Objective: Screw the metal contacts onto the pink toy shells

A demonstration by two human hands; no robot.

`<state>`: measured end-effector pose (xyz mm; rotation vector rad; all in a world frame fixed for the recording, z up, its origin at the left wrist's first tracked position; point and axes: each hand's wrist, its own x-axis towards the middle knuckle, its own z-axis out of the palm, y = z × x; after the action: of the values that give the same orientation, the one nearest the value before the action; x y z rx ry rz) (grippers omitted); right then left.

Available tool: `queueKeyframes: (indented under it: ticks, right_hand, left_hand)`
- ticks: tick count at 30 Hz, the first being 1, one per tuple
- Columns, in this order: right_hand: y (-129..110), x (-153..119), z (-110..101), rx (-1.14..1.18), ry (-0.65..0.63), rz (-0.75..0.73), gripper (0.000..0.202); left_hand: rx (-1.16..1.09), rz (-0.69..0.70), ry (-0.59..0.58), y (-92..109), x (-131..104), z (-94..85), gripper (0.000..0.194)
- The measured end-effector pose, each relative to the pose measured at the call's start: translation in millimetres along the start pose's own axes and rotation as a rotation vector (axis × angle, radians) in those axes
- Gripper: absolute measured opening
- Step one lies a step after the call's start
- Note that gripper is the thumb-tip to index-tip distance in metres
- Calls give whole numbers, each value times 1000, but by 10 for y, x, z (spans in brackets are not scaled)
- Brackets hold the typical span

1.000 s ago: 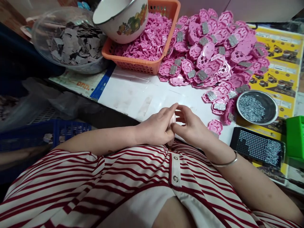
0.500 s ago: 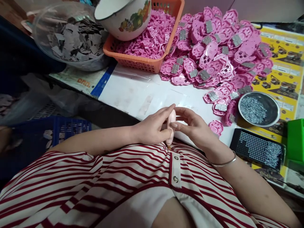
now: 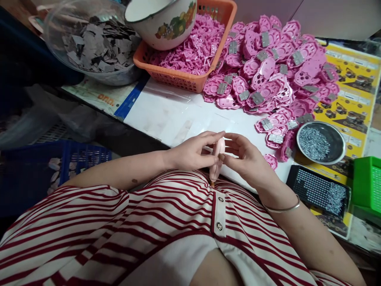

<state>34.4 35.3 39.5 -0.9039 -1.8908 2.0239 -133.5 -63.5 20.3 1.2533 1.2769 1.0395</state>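
Observation:
Between my two hands, close to the striped shirt, a pale pink plastic piece (image 3: 217, 163) stands on edge with a thin seam along it. My left hand (image 3: 199, 150) grips it from the left, thumb and fingers closed on its side. On its right side, my right hand (image 3: 245, 161) pinches it with the thumb low and bent fingers near the top. A small brownish tip (image 3: 212, 184) shows at the piece's lower end, against the shirt. Pink plastic shells (image 3: 264, 75) with grey metal plates lie heaped beyond my hands.
An orange basket (image 3: 175, 78) of small pink parts bears an enamel bowl (image 3: 162, 28). Left of it is a clear bowl (image 3: 53, 43) of grey plates. To the right are a metal bowl (image 3: 342, 153) of screws, a black screw tray (image 3: 293, 174) and a green box (image 3: 363, 180).
The pale pink piece and both hands have shifted slightly right, and my left thumb has moved up along the piece. The view has tilted a little.

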Motion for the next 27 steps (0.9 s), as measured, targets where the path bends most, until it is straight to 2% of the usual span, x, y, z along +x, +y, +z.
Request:
queueKeyframes:
  ticks: [3,6,10,13,20,27]
  right_hand:
    - [-53,-11,36,-54,0,6,53]
    - [-64,-32,62,-51,16,31,54]
    - [-15,-61,75,51,15,45,53]
    - [46,-74,64,129,-24,48,50]
    - [192,-41,39,167,-148,-6,56]
    - [227,-12,91,257,-137,107,61]
  left_hand:
    - [35,17,-38,11,26,-45,69]
    - [78,13,-29,40,53,-18,67]
    - [73,-69,52,87,73,49,60]
    - [7,-141,58,97,64,48,55]
    - [0,-146,66,6,0,11,52]
    - [-56,-201,58,-46,12,-25,49]
